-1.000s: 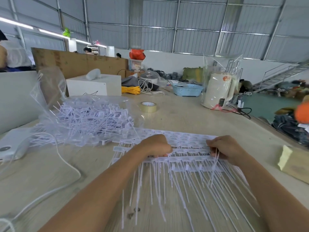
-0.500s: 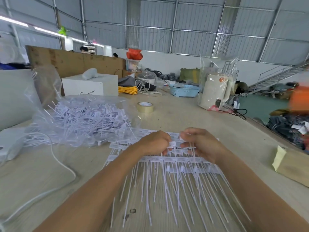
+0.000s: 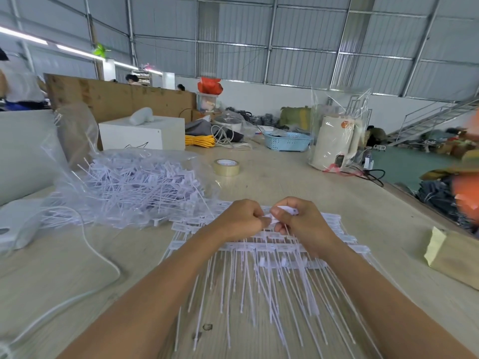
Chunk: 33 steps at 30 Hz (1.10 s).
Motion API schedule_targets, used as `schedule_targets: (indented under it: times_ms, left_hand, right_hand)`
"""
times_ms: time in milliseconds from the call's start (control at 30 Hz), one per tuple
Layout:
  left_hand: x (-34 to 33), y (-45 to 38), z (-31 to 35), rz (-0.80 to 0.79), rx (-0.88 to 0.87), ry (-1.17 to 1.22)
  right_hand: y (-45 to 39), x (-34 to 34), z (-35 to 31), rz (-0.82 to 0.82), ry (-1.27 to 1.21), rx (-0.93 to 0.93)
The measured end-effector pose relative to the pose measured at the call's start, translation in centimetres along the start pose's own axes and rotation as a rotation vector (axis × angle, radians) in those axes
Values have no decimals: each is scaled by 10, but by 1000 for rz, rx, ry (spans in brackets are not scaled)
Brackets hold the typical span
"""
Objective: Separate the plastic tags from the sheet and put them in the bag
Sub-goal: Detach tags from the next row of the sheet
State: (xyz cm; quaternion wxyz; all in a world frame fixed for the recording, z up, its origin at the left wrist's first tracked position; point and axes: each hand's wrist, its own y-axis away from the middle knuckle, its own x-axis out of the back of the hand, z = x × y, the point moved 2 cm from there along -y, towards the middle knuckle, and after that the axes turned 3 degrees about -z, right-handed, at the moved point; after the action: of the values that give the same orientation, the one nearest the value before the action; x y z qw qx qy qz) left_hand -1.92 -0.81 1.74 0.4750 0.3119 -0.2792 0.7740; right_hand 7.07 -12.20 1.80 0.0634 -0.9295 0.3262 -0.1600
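Left hand (image 3: pixel 239 220) and right hand (image 3: pixel 300 221) meet knuckle to knuckle, pinching one white tag (image 3: pixel 283 210) above the sheet (image 3: pixel 272 248) (stems trailing toward 6 o'clock); the bag (image 3: pixel 134 182) lies at 10 o'clock, nearer the left.

The counter (image 3: pixel 298 182) is pale wood with a matt, fine grain. The tags (image 3: pixel 259 278) are white plastic, smooth and a little glossy. The bag (image 3: pixel 77 130) is thin clear plastic, shiny and wrinkled. The tape roll (image 3: pixel 226 167) looks glossy, and the basket (image 3: pixel 286 142) is light-blue plastic.
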Motion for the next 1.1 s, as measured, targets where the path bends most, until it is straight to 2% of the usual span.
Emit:
schedule_targets:
  times_ms: [100, 200, 333, 500, 633, 767, 833, 933, 967, 1033, 1100]
  left_hand:
    - [-1, 0, -3, -45, 31, 36]
    - [0, 1, -3, -22, 7, 173]
    - [0, 1, -1, 4, 30, 203]
    - [2, 0, 2, 19, 123, 192]
    - [8, -2, 12, 55, 128, 263]
    - [16, 4, 4, -111, 188, 426]
    - [18, 8, -2, -158, 169, 459]
    - [20, 7, -7, -90, 134, 482]
    - [20, 7, -6, -85, 123, 478]
    - [18, 6, -1, -111, 107, 463]
    - [14, 6, 3, -159, 90, 436]
  right_hand:
    - [-1, 0, 2, -25, 93, 28]
    - [0, 1, 3, -71, 188, 35]
    - [-1, 3, 3, -83, 294, 30]
    - [0, 0, 0, -10, 358, 70]
    - [2, -3, -4, 61, 359, 152]
    - [-1, 4, -4, 119, 430, 255]
    - [-6, 24, 0, 234, 267, 169]
    - [-11, 67, 11, 407, -237, -63]
    - [-11, 79, 15, 409, -433, -144]
    - [-12, 86, 19, 313, -823, -262]
    - [-11, 76, 18, 181, -931, -322]
